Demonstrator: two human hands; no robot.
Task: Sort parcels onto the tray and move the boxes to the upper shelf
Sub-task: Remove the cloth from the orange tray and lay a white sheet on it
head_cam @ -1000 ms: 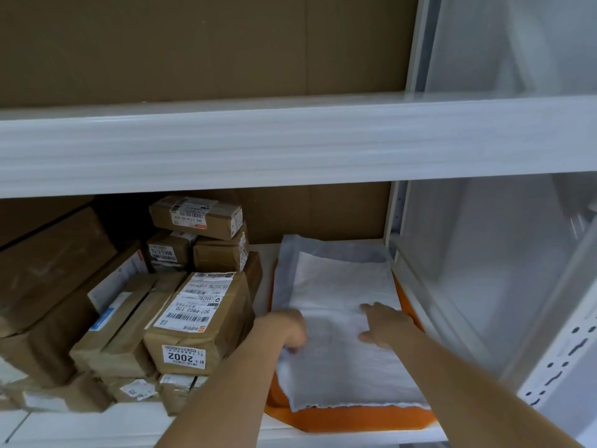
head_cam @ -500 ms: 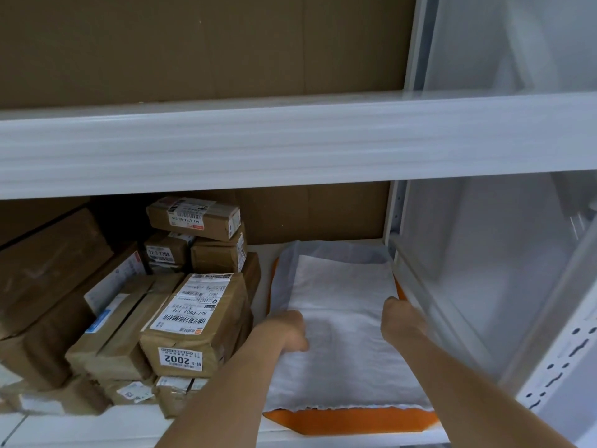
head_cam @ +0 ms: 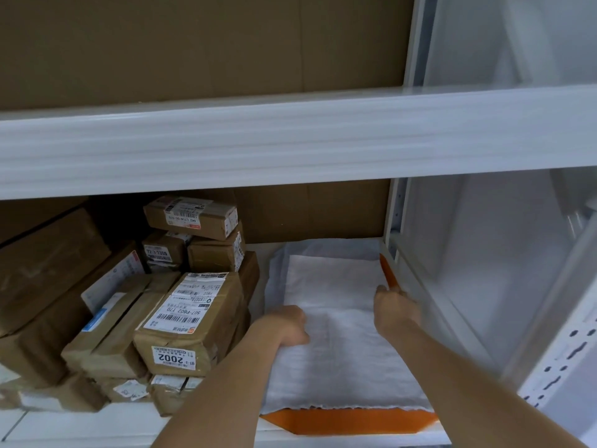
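**A:** Where is the flat orange plastic tray [head_cam: 352, 421]?

**B:** On the lower white metal shelf [head_cam: 97, 423], pushed to its right end against the white upright post [head_cam: 394, 218]. Its front edge shows orange just below the parcels, and a sliver of its right rim shows orange beside the post.

**A:** What lies on the tray?

**B:** Two soft parcels. A white woven-plastic mailer bag [head_cam: 342, 360] lies on top, and a larger pale grey plastic mailer bag [head_cam: 326, 248] lies beneath it, sticking out toward the back of the tray and on its left side.

**A:** And the hands?

**B:** The left hand [head_cam: 284, 326] is at the left edge of the white bag, fingers curled down over it; whether they pinch the bag or only press it, I cannot tell. The right hand [head_cam: 395, 307] is at the tray's right rim, fingers bent and pointing toward the orange sliver; whether it grips anything I cannot tell either.

**A:** The boxes?

**B:** A heap of brown taped cardboard boxes [head_cam: 122, 302] sits left of the tray on the same shelf. The nearest one, a brown box with a label reading 2002 [head_cam: 190, 321], is just beside the left forearm. The white upper shelf [head_cam: 290, 140] runs above the tray, with a brown cardboard backing [head_cam: 200, 43] behind it.
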